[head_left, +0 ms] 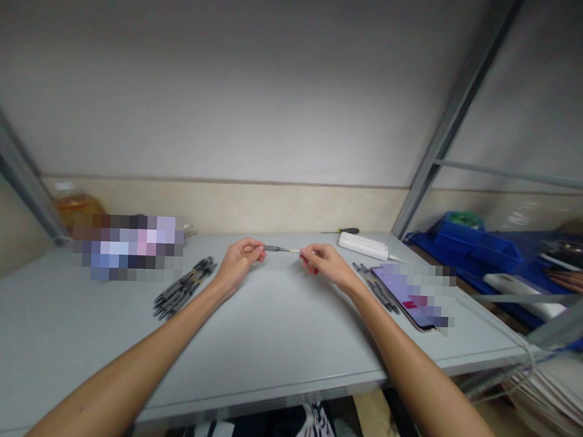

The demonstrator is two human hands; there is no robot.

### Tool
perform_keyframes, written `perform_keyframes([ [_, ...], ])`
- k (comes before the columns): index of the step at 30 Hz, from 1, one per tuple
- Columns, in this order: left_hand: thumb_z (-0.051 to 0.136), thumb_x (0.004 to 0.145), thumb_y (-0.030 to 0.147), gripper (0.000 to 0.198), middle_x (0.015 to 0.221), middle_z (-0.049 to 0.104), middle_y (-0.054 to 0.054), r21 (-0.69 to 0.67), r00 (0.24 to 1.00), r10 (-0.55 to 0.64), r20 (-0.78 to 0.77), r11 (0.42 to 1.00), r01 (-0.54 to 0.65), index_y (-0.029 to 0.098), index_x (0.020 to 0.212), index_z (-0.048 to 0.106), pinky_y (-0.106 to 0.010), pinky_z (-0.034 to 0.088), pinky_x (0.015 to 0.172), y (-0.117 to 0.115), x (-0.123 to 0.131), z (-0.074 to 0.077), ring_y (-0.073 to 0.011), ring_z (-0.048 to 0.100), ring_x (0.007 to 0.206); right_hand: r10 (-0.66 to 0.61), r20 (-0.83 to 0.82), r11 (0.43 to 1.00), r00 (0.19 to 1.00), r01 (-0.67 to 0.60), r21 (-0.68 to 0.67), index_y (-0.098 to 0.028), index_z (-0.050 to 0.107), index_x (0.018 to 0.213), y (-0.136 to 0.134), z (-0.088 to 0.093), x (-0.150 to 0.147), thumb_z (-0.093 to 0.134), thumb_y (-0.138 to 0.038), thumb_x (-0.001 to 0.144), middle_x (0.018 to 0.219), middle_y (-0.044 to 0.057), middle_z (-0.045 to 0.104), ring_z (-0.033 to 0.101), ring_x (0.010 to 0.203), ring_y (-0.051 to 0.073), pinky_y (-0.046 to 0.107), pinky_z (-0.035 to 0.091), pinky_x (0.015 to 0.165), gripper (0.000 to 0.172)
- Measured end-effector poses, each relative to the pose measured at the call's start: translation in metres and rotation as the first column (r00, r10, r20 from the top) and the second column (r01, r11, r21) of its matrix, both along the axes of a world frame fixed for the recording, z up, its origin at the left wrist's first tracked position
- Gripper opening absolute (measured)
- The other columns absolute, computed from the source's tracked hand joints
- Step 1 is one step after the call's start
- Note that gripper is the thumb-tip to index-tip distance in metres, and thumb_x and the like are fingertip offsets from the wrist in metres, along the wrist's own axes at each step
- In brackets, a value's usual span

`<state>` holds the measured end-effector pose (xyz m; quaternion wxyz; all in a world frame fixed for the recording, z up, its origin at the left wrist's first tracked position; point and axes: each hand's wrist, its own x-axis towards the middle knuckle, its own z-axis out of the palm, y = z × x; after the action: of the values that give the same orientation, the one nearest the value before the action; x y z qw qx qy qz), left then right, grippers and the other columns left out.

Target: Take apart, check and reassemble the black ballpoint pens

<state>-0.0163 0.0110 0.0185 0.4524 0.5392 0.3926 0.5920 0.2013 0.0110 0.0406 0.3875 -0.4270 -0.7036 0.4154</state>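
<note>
Above the middle of the table, my left hand (245, 254) pinches a dark grey pen barrel (272, 248) between thumb and fingertips. A thin pale rod with a yellowish section, like a pen refill (293, 250), runs in line from the barrel to my right hand (321, 261). The closed fingertips of that hand grip its far end and hide part of it. Left of my left hand lies a pile of similar grey pens (184, 288). A few more grey pens (376, 288) rest beside my right forearm.
A phone (406, 299) lies to the right of those few pens. Behind are a white power strip (363, 246) and a yellow-and-black screwdriver (348, 231). Blurred-out items (128, 248) stand at back left. Blue trays (458, 237) sit beyond the metal post (437, 144) on the right.
</note>
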Motion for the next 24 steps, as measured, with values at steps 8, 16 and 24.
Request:
perform_keyframes([
  [8, 0.060, 0.072, 0.046, 0.034, 0.054, 0.051, 0.002, 0.029, 0.997, 0.028, -0.078, 0.999, -0.026, 0.015, 0.059, 0.053, -0.022, 0.036, 0.055, 0.001, -0.002, 0.000, -0.0086, 0.045, 0.051, -0.120, -0.172, 0.979, 0.978, 0.145, 0.141, -0.013, 0.063, 0.086, 0.005, 0.000, 0.002, 0.066, -0.038, 0.066, 0.059, -0.001, 0.057, 0.048, 0.050, 0.010, 0.024, 0.041, 0.051, 0.032],
  [16, 0.056, 0.075, 0.049, 0.038, 0.052, 0.045, 0.003, 0.077, 0.987, 0.125, -0.095, 0.990, -0.118, 0.016, 0.056, 0.049, -0.021, 0.033, 0.053, 0.010, -0.013, -0.003, -0.0088, 0.041, 0.051, -0.155, -0.360, 0.975, 0.920, 0.201, 0.092, -0.014, 0.063, 0.081, 0.006, 0.004, 0.003, 0.067, -0.034, 0.062, 0.059, -0.001, 0.056, 0.049, 0.051, 0.010, 0.025, 0.041, 0.051, 0.028],
  [24, 0.053, 0.076, 0.049, 0.039, 0.052, 0.044, 0.004, 0.099, 0.979, 0.171, -0.113, 0.982, -0.160, 0.017, 0.055, 0.047, -0.022, 0.032, 0.055, 0.005, -0.013, 0.004, -0.0093, 0.040, 0.052, -0.277, -0.418, 0.939, 0.865, 0.336, 0.073, -0.014, 0.063, 0.075, 0.011, 0.004, 0.005, 0.062, -0.028, 0.061, 0.049, -0.004, 0.049, 0.043, 0.046, 0.009, 0.024, 0.034, 0.047, 0.020],
])
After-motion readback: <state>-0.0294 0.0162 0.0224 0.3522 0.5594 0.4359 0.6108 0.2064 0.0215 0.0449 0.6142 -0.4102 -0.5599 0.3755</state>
